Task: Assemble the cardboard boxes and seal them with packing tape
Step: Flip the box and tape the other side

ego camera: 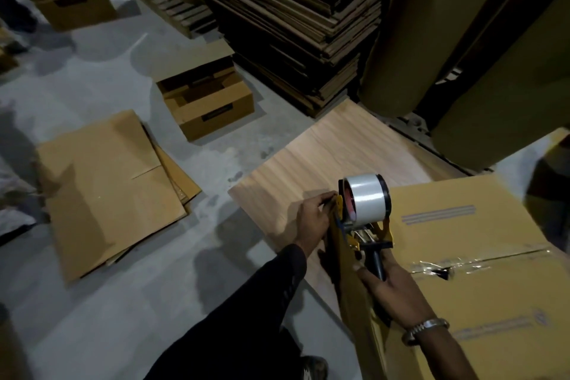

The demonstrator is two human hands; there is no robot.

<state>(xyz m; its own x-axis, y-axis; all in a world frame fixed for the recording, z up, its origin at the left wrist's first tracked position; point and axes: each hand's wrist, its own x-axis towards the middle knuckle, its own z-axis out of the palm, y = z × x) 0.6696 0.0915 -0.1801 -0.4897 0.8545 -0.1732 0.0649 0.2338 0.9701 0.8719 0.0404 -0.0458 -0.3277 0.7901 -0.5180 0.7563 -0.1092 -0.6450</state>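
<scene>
We look down at our own two hands working on a large cardboard box [468, 271] that sits on a pale wooden board [324, 157] laid on the concrete floor [123, 71]. Our right hand [390, 285] has its fingers clenched around the black handle of a tape dispenser [367, 210], whose clear roll of packing tape [368, 197] stands upright just above those fingers. Our left hand [311, 219] sits just to the left of the dispenser, its fingers pinching at the front end of the tool, apparently on the loose tape end, though the tape itself is too thin to make out. The box lies to the right of both hands, its top flaps closed, with a crinkled, glossy strip of tape already running along the centre seam; a small dark gap shows in that strip. We judge this seam mostly sealed, with the end near our fingers, over the box's edge, left to finish. Far beyond the left fingers, a pile of flat cardboard sheets [108, 188] rests on the floor unassembled, and a smaller open box [212, 105] stands further off, so more boxes appear to remain. A tall stack of flattened cardboard [293, 25] rises behind.
</scene>
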